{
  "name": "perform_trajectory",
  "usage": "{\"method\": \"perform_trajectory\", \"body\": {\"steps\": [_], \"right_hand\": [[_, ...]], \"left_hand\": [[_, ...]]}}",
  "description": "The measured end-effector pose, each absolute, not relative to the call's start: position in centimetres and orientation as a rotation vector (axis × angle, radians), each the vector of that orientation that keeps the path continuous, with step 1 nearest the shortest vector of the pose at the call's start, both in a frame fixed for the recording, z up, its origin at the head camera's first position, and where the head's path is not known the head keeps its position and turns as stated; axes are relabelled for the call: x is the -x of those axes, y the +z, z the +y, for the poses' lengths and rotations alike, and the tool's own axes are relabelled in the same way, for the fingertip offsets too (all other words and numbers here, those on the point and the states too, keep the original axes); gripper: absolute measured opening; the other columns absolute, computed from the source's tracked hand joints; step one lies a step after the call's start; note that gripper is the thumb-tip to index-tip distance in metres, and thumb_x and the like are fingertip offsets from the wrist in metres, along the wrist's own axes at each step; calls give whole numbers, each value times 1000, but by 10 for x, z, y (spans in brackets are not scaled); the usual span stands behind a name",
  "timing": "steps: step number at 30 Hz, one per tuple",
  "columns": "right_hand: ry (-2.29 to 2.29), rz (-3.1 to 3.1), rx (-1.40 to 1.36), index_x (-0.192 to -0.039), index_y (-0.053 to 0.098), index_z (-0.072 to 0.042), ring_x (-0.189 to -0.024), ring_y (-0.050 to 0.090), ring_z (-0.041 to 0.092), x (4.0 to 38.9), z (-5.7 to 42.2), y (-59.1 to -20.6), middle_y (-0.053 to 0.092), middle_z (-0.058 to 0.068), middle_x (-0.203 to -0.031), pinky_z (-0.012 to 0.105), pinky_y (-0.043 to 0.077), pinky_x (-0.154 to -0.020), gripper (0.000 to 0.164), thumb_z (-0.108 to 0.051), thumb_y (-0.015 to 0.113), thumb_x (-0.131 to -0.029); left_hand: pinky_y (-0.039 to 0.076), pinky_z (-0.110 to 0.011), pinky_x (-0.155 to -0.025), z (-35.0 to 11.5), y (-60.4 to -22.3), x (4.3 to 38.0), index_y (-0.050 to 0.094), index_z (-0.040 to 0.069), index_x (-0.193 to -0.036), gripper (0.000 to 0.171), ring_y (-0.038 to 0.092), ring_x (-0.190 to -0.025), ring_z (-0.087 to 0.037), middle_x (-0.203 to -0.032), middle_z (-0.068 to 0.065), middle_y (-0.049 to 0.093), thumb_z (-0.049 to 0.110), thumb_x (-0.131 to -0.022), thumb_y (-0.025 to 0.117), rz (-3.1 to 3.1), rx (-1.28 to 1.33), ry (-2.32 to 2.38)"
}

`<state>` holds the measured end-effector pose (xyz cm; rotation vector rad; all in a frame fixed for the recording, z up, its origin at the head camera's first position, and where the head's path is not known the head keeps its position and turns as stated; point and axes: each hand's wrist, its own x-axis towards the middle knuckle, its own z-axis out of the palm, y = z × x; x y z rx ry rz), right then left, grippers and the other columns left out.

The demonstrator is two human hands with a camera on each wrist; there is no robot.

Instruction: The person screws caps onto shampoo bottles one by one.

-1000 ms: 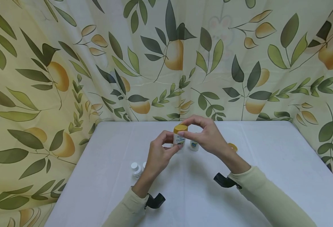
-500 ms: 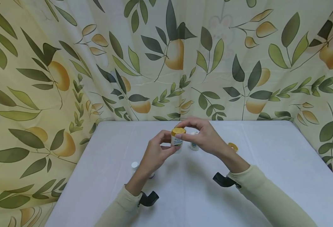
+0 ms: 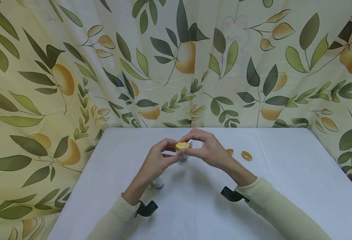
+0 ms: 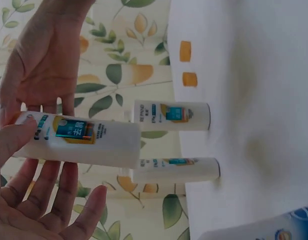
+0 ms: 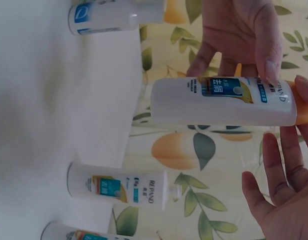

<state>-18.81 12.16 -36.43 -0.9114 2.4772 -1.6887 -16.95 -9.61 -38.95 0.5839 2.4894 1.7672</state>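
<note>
A white shampoo bottle (image 5: 214, 101) with a yellow cap (image 3: 182, 145) and a blue-and-gold label is held up above the table. My left hand (image 3: 157, 158) grips its body near the shoulder, thumb on the label side. With thumb and fingers my right hand (image 3: 204, 147) pinches the cap. Two matching bottles stand behind, one nearer (image 4: 171, 116) and another beside it (image 4: 176, 170); a bare neck shows on one in the right wrist view. On the table to the right lie two yellow caps, one partly behind my right hand (image 3: 230, 151), the other a ring-like cap (image 3: 246, 155).
A white bottle with blue marks (image 5: 111, 17) stands by my left forearm, mostly hidden behind it in the head view. The white-covered table (image 3: 284, 173) ends at a leaf-and-fruit patterned curtain (image 3: 118, 83).
Both hands and the bottle between them have shifted left and slightly down, nearer to me. A second yellow cap has come into view from behind my right hand.
</note>
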Motion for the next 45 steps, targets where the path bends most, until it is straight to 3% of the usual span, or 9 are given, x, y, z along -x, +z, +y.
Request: {"method": "perform_trajectory", "body": {"steps": [11, 18, 25, 31, 45], "right_hand": [[-1665, 2495, 889, -105, 76, -31, -105, 60, 15, 187, 107, -382, 66, -8, -101, 48, 48, -94, 21, -33, 84, -85], [-1630, 2464, 862, -106, 76, -32, -108, 61, 14, 189, 102, -390, 69, -10, -105, 55, 46, -100, 21, -35, 82, -86], [-1586, 2487, 878, -106, 75, -30, -108, 61, 12, 187, 95, -394, 70, -13, -105, 49, 45, -100, 20, -27, 82, -88], [-1561, 2478, 892, -105, 75, -30, -108, 61, 11, 187, 91, -401, 69, -13, -101, 55, 44, -104, 18, -25, 81, -88], [-1465, 2518, 932, -104, 75, -30, -101, 60, 9, 183, 83, -417, 68, -15, -98, 39, 49, -89, 20, -27, 82, -87]], "left_hand": [[59, -38, -90, -109, -395, 168, 69, 14, -116, 31, 67, -105, -18, -113, 2, 70, 16, -88, 82, 2532, -576, 1661], [57, -45, -93, -117, -403, 168, 69, 15, -112, 28, 67, -103, -16, -110, 5, 70, 20, -88, 82, 2584, -549, 1596], [53, -55, -97, -124, -407, 166, 69, 15, -109, 26, 68, -102, -19, -107, 6, 71, 16, -87, 82, 2628, -542, 1550], [51, -54, -100, -130, -411, 164, 69, 18, -108, 27, 66, -100, -14, -105, 9, 70, 21, -86, 84, 2641, -506, 1470], [51, -55, -97, -140, -424, 165, 71, 17, -102, 23, 65, -95, -14, -98, 9, 70, 14, -83, 85, 2643, -606, 1336]]}}
